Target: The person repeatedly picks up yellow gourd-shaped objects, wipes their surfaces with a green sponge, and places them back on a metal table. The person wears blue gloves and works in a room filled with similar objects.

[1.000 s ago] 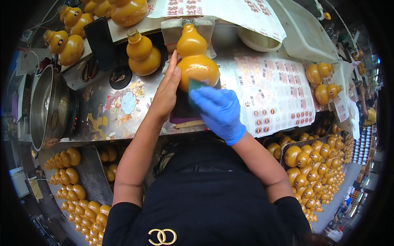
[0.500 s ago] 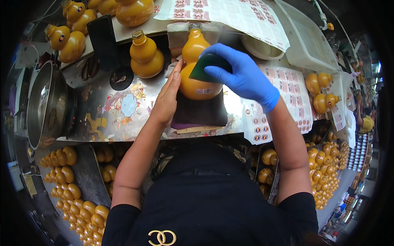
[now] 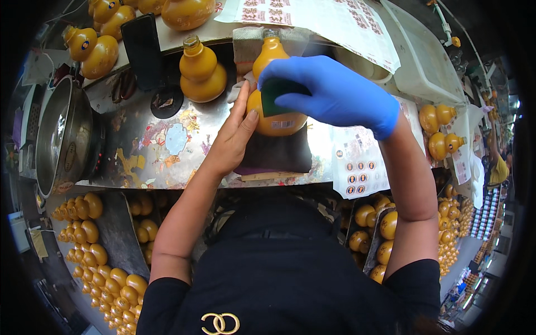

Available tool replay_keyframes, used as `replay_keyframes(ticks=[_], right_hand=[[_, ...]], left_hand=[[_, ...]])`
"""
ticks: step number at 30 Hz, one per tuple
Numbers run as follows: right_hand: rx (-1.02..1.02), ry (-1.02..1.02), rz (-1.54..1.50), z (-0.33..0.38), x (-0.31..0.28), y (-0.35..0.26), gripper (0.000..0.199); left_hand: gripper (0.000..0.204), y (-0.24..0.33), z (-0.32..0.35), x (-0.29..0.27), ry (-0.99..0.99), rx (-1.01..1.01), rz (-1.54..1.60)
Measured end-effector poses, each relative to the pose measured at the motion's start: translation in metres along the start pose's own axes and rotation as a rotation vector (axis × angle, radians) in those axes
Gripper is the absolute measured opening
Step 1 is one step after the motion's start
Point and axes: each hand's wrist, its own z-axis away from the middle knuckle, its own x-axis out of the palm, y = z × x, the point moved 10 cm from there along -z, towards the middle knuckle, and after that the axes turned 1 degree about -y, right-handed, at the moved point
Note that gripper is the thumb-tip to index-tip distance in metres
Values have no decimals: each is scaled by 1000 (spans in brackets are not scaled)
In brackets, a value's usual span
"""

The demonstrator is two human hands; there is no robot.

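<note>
A yellow gourd-shaped bottle [image 3: 270, 54] lies tilted on a dark pad [image 3: 276, 156], its neck pointing away from me. My bare left hand [image 3: 231, 139] steadies it, fingers and thumb against its left side. My right hand [image 3: 340, 95], in a blue glove, grips a dark green flat scraper [image 3: 279, 97] and presses it on the bottle's lower bulb. A small barcode label [image 3: 282, 124] shows just below the scraper. The gloved hand hides part of the bottle's waist. Another yellow gourd-shaped bottle [image 3: 202, 72] stands to the left.
Sticker sheets [image 3: 360, 167] lie to the right, with another sheet [image 3: 312, 14] at the back. A metal pan [image 3: 58, 139] stands at far left, near a black phone [image 3: 142, 53] on a stand. A plastic bin [image 3: 419, 53] is at back right. Many bottles [image 3: 120, 290] are stacked below.
My right hand has turned and shifted over the bottle, bringing the scraper to a more upright angle, and my right elbow has swung outward. My left hand still rests on the bottle's left side.
</note>
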Motion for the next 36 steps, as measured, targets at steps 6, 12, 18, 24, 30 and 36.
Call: replay_keyframes(ticks=[6, 12, 18, 24, 30, 36], right_hand=[[12, -66, 75, -28, 0, 10, 25], [128, 349, -131, -1, -25, 36, 27], [280, 370, -428, 47, 8, 73, 33], [211, 376, -339, 34, -6, 78, 33], [231, 650, -312, 55, -14, 61, 31], [374, 879, -401, 86, 6, 83, 31]], left_hand=[[64, -2, -2, 1, -14, 19, 134], [69, 14, -5, 0, 134, -46, -51], [69, 9, -13, 1, 142, 21, -129], [66, 16, -23, 0, 204, -30, -39], [63, 13, -27, 2, 214, 15, -41], [61, 15, -25, 2, 215, 30, -83]])
